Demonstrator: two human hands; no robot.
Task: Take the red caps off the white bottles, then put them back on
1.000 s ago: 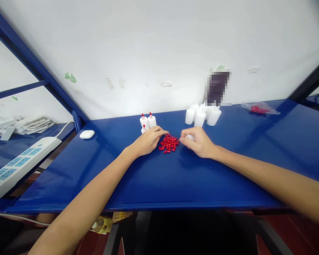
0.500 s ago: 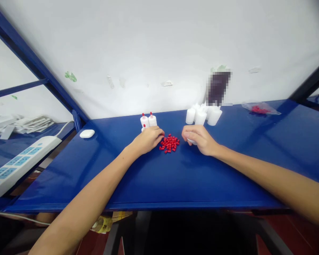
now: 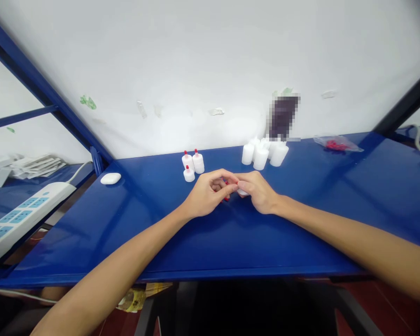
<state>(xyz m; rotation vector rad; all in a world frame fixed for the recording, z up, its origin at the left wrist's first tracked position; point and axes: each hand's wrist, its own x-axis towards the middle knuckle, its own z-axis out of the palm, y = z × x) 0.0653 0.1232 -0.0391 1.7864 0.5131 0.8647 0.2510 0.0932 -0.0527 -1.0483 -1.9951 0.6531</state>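
My left hand (image 3: 212, 192) has thumb and forefinger pinched on a small red cap at the tip of a white bottle (image 3: 242, 192). That bottle lies in my closed right hand (image 3: 261, 190), tilted toward the left, with most of it hidden by the fingers. Between and behind my left fingers, bits of the pile of red caps (image 3: 227, 199) show; the rest is covered. To the left stand three white bottles with red caps on their nozzles, the nearest a short-looking bottle (image 3: 189, 175). Behind my right hand several white bottles (image 3: 261, 157) are grouped upright.
A clear plastic bag (image 3: 350, 143) with red caps lies at the back right of the blue table (image 3: 266, 247). At the left are a white oval object (image 3: 111, 178) and a white power strip (image 3: 28, 217). The wall (image 3: 182, 70) rises behind.
My left hand has moved right from the pile's left edge to my right hand and meets the bottle with a red cap. The right hand has shifted slightly left with the bottle.
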